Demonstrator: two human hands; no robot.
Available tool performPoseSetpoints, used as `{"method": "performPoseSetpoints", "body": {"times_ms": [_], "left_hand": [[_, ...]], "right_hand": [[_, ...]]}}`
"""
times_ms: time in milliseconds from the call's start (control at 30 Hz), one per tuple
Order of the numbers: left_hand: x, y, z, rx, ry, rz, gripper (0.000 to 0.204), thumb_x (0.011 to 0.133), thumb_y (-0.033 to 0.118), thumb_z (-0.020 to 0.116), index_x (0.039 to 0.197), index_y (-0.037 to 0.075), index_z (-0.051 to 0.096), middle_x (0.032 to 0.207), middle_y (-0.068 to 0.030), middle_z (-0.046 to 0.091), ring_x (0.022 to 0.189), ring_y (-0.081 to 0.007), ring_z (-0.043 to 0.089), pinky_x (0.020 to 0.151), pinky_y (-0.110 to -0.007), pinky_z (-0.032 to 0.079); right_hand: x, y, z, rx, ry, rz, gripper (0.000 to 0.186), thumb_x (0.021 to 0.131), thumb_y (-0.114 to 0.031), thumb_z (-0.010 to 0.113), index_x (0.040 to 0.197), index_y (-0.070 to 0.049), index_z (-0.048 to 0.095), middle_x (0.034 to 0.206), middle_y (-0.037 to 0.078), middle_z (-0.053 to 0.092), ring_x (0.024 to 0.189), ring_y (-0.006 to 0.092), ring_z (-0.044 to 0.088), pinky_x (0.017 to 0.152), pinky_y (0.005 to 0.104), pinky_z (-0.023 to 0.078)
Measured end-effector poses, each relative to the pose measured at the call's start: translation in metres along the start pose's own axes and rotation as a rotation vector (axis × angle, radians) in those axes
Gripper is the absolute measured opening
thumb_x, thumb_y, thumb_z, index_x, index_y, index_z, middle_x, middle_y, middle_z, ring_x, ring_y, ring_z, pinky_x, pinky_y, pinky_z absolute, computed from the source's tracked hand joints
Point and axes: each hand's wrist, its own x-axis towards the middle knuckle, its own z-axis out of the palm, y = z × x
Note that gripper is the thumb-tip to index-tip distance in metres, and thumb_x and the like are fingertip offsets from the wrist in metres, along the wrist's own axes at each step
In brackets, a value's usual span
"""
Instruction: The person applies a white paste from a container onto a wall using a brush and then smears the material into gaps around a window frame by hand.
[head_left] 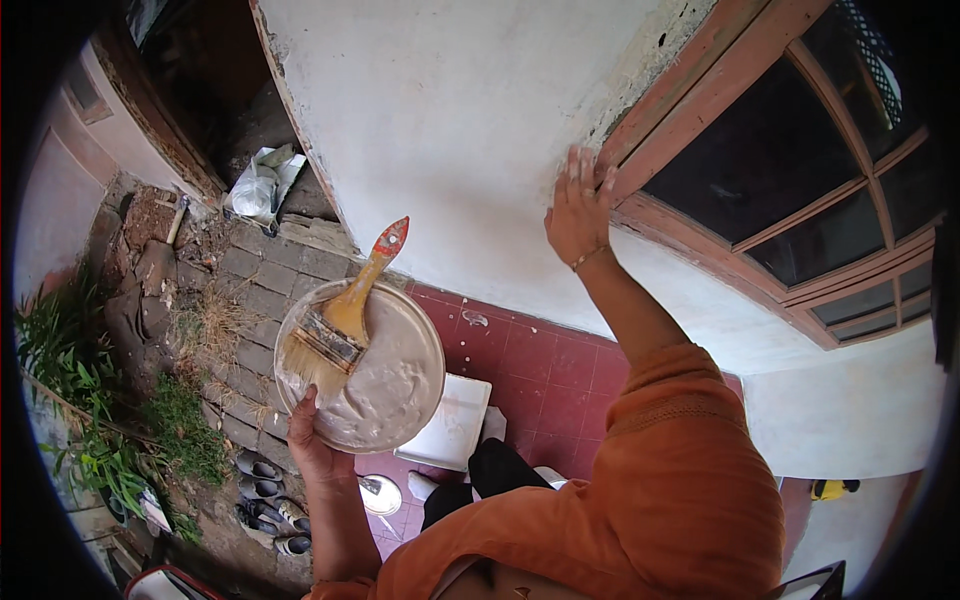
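My left hand [312, 440] holds a round tub [440, 345] by its near left rim, thumb over the edge and the other fingers hidden beneath. Thick whitish paste [395, 395] fills the tub. Across its top lies a wide paintbrush [348, 308] with a worn yellow handle and red tip; its pale bristles point toward my left thumb. My right hand [578, 215] is raised to the white wall [450, 130], fingers stretched out and laid against it beside the corner of the reddish wooden window frame [655, 170]. Nothing shows in that hand.
A white square container [452, 425] and a small white bucket [380, 494] stand on the red tiled floor [540, 375] by my feet. To the left are several shoes [262, 490], green plants [90, 400], a hammer [178, 220] and a plastic bag [255, 190] near the doorway.
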Motion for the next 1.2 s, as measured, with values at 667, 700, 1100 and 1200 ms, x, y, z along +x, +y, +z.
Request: {"method": "performPoseSetpoints", "body": {"times_ms": [667, 700, 1100, 1200], "left_hand": [[0.003, 0.003, -0.005, 0.021, 0.020, -0.017, 0.055, 0.076, 0.016, 0.066, 0.122, -0.007, 0.047, 0.117, -0.0162, 0.057, 0.105, -0.0292, 0.056, 0.095, -0.040, 0.043], [0.003, 0.004, -0.007, 0.030, 0.027, -0.014, 0.055, 0.076, 0.016, 0.066, 0.122, -0.007, 0.047, 0.116, -0.0162, 0.057, 0.105, -0.0291, 0.056, 0.095, -0.040, 0.043], [0.004, 0.003, -0.010, 0.016, 0.014, -0.022, 0.054, 0.076, 0.016, 0.065, 0.122, -0.007, 0.047, 0.116, -0.0159, 0.057, 0.105, -0.0286, 0.057, 0.095, -0.040, 0.043], [0.000, 0.009, -0.003, -0.009, 0.046, -0.045, 0.054, 0.076, 0.015, 0.065, 0.122, -0.007, 0.047, 0.116, -0.0160, 0.057, 0.105, -0.0287, 0.057, 0.095, -0.040, 0.043]], "right_hand": [[-0.035, -0.017, 0.006, 0.143, -0.098, -0.071, 0.060, 0.080, -0.029, 0.057, 0.127, 0.005, 0.045, 0.148, 0.025, 0.017, 0.138, 0.0393, 0.011, 0.109, 0.0581, 0.009], [-0.033, -0.017, -0.005, 0.216, -0.068, -0.031, 0.060, 0.080, -0.030, 0.056, 0.128, 0.005, 0.045, 0.148, 0.024, 0.017, 0.138, 0.0391, 0.010, 0.110, 0.0574, 0.009], [-0.050, -0.015, 0.018, 0.208, -0.251, -0.079, 0.061, 0.082, -0.026, 0.054, 0.133, 0.005, 0.040, 0.149, 0.020, 0.018, 0.139, 0.0327, 0.013, 0.111, 0.0537, 0.009], [-0.037, -0.012, 0.001, 0.229, -0.163, -0.011, 0.061, 0.083, -0.027, 0.053, 0.133, 0.004, 0.040, 0.150, 0.019, 0.016, 0.140, 0.0326, 0.011, 0.112, 0.0537, 0.008]]}}
